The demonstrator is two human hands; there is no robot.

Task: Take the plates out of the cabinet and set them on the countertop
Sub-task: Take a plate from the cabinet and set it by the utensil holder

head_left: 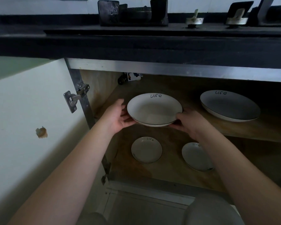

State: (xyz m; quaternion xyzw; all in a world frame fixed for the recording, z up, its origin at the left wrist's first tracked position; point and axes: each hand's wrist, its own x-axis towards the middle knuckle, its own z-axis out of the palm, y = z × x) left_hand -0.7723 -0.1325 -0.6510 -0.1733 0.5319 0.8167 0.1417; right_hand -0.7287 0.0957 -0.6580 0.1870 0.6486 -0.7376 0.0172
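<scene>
Plate (154, 109) marked "life", held at the front edge of the upper shelf (258, 132) inside the open cabinet. Left hand (116, 116) grips its left rim, right hand (189, 121) its right rim, fingers curled beneath. A larger plate (230, 105) rests further right on the same shelf. Two small plates (146, 149) lie on the lower shelf. Table (136, 44) runs above, dark-edged.

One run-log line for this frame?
phase: lifting | left hand: grips plate | right hand: grips plate | cabinet: three plates left | countertop: no plates
</scene>
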